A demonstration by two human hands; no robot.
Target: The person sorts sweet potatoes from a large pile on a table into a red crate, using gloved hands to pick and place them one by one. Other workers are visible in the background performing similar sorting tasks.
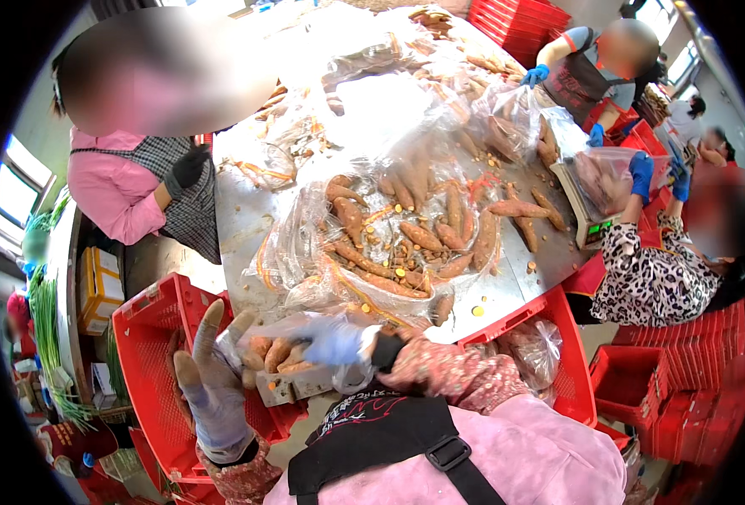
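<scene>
My left hand, in a pale glove with stained fingertips, is raised with its fingers spread beside a clear plastic bag. Several sweet potatoes lie in that bag, at the table's near edge. Over the bag's right side is my right hand in a light blue glove, blurred by motion, so its grip is unclear. Just beyond lies a large opened plastic sack with loose sweet potatoes and broken bits in it.
Red plastic crates flank me; the right one holds bagged goods. Across the metal table, a person in pink stands at left. At right, blue-gloved hands hold a filled bag on a scale.
</scene>
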